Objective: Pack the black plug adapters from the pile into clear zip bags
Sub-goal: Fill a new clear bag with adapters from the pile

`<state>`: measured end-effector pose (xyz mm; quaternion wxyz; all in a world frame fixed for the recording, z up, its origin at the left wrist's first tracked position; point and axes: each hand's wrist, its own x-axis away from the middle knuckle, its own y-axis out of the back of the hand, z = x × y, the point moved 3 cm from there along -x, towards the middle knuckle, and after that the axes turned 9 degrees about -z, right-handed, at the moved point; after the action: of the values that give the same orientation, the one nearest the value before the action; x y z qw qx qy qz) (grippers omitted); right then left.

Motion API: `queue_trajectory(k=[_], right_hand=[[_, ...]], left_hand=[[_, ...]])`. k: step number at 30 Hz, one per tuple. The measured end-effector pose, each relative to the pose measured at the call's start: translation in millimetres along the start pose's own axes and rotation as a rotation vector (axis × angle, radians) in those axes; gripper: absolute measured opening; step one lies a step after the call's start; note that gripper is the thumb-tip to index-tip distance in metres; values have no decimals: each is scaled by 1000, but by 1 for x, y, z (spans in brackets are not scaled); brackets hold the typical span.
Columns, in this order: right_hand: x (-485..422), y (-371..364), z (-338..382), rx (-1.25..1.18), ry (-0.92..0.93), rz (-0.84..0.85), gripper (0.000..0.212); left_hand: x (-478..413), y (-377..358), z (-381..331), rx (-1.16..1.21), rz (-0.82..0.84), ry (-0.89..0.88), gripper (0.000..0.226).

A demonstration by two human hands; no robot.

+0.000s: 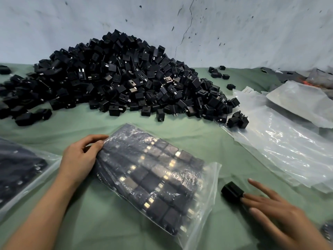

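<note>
We are clamping our left grip (79, 157) on the upper end of the filled zip bag (153, 177). It is looking heavy, lumpy and slick, so we are judging it needs support underneath. Our right grip (275, 213), fingers straight, is touching a loose adapter (232, 193), small and rigid. The pile (122, 78) is lying on the green-clothed desk (72, 127) against a stained wall (234, 33).

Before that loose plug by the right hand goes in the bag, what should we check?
1. The bag gripped steady by the left hand: ok.
2. The loose adapter right at the right hand: ok.
3. The right hand gripping the loose adapter: not ok, fingers straight.
4. The bag mouth open: cannot tell.
5. Room left in the bag: cannot tell, rows look full.
</note>
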<state>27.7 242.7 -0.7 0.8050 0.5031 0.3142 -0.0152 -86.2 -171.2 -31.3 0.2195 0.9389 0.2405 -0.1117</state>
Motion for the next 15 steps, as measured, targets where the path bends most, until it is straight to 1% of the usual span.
queue_trajectory(k=[1,2,7,11,15], right_hand=[[0,-3,8,9,35,1,55],[-2,-7,15,16,66,-8,58],[-15,-21,45,36,152,-80,55],[-18,-41,61,90,165,8,51],[-16,-49,65,101,121,88,52]], left_hand=[[0,0,0,-1,0,-2,26],[0,0,0,-1,0,-3,27],[-1,0,2,9,0,-18,32],[-2,0,3,17,7,-38,35],[-3,-1,4,25,2,-33,34]])
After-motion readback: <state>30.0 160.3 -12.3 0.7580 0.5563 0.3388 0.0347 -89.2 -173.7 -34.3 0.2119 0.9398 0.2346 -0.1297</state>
